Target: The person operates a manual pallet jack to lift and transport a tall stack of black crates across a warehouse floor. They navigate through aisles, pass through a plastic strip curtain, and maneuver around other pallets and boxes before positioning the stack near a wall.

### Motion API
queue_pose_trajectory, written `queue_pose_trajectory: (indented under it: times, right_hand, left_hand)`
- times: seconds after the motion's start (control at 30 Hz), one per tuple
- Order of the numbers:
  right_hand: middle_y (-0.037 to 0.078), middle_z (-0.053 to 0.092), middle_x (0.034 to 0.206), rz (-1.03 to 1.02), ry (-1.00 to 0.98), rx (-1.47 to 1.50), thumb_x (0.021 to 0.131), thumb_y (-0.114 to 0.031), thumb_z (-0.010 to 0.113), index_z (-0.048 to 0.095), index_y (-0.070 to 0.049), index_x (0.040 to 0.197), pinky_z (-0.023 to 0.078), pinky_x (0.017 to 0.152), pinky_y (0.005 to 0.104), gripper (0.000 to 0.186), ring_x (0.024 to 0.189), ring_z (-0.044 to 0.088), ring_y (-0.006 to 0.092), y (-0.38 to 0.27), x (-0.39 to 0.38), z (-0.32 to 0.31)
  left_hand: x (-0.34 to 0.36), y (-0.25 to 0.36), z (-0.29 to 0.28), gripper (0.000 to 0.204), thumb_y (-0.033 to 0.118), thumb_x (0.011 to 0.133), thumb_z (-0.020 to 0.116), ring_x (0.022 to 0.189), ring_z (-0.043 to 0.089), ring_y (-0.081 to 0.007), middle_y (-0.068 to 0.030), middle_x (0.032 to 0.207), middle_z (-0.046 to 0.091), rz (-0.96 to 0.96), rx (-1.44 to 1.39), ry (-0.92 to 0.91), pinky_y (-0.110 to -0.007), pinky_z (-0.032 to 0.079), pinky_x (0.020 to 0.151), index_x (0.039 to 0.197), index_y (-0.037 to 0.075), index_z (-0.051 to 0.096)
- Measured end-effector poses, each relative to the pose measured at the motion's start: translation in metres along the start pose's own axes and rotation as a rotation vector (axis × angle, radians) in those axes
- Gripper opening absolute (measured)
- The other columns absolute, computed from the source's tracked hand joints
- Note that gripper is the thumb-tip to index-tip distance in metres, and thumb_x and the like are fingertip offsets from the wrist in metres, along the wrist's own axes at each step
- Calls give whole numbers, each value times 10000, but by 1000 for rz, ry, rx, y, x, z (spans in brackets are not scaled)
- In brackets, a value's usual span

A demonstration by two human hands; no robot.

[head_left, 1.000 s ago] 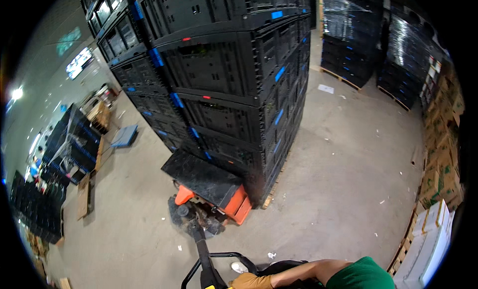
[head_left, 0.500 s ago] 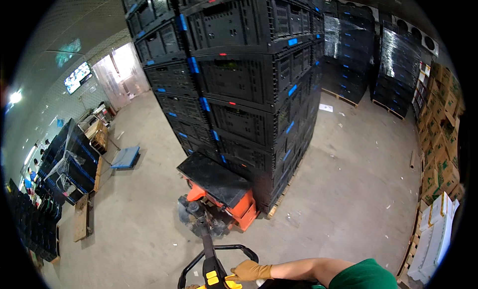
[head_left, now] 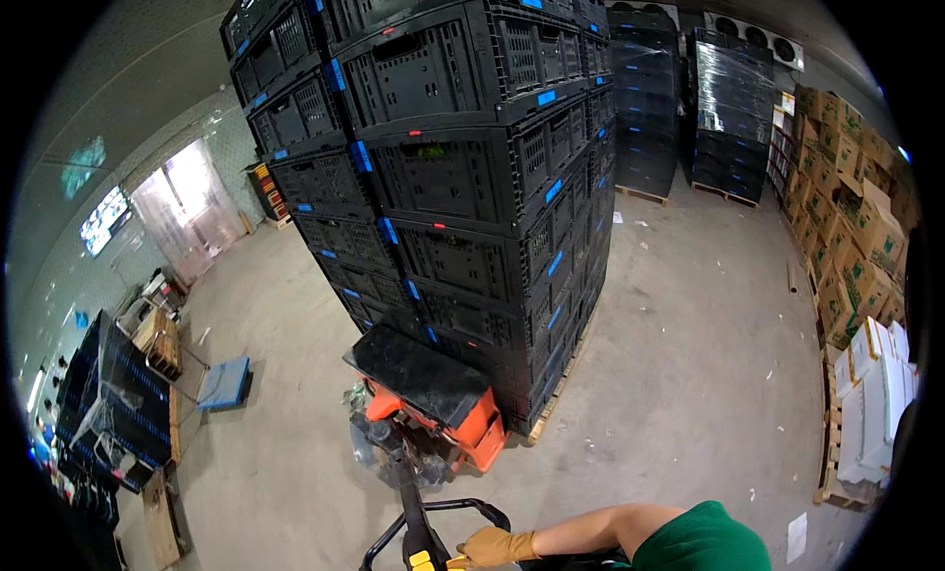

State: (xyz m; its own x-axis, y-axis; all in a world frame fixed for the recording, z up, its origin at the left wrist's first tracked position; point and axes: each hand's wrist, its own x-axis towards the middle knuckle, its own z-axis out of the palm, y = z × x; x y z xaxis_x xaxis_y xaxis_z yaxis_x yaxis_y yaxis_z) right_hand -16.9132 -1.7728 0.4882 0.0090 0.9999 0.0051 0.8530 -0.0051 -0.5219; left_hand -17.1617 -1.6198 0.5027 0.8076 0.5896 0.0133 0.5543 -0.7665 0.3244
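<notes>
My right hand point(head_left: 489, 547), in a tan glove, is closed on the control handle point(head_left: 421, 559) of an orange and black pallet truck point(head_left: 423, 384), at the yellow and black grip. My left hand is out of view. The truck's black tiller runs down toward me from its base. Just beyond the truck stands a very tall stack of black plastic crates point(head_left: 443, 177) with blue tabs on a wooden pallet point(head_left: 536, 428). The stack's top runs out of the picture.
Wrapped crate stacks point(head_left: 733, 108) stand at the back right, cardboard boxes point(head_left: 847, 226) and white cartons point(head_left: 866, 404) along the right. On the left are a blue platform trolley point(head_left: 223, 382), wrapped crates point(head_left: 113, 404), a plastic strip curtain point(head_left: 187, 207) and a wall screen point(head_left: 105, 220).
The room has shifted in the view: more of the left wall and curtain shows, and the right-hand boxes sit closer. My right hand stays on the handle, with the crate stack behind the truck.
</notes>
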Motion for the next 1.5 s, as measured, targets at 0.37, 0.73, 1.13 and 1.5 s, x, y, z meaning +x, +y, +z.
queue_pose_trajectory:
  times: [0.37, 0.73, 1.13, 1.5]
  right_hand:
    - [206, 587, 593, 30, -58, 2, 888, -585, 407, 622, 17, 841, 457, 485, 471, 640, 548, 586, 396, -8, -20, 26]
    - [207, 599, 631, 218, -130, -16, 888, -580, 410, 594, -18, 881, 453, 508, 499, 592, 577, 589, 405, -19, -44, 8]
    - [199, 604, 664, 293, -292, -57, 850, -632, 446, 582, -40, 904, 449, 522, 450, 610, 613, 591, 392, 8, -71, -51]
    - [223, 601, 692, 157, -441, 303, 891, -556, 448, 575, 15, 902, 464, 583, 456, 585, 648, 587, 397, -27, -8, -66]
  left_hand:
    - [-24, -15, 21, 265, 134, 669, 627, 822, 608, -334, -139, 857, 648, 109, 27, 4, -443, 492, 722, 931, 95, 652]
    - [-3, -28, 35, 154, 263, 709, 626, 709, 585, -278, -62, 755, 604, 310, 51, -2, -414, 473, 613, 793, 133, 617]
    - [47, 28, 25, 219, 344, 746, 626, 671, 583, -308, -77, 701, 606, 438, -191, -20, -437, 466, 596, 735, 125, 623]
    - [84, -25, -29, 93, 226, 697, 625, 604, 578, -258, -50, 644, 586, 641, -117, 99, -383, 460, 518, 640, 156, 604]
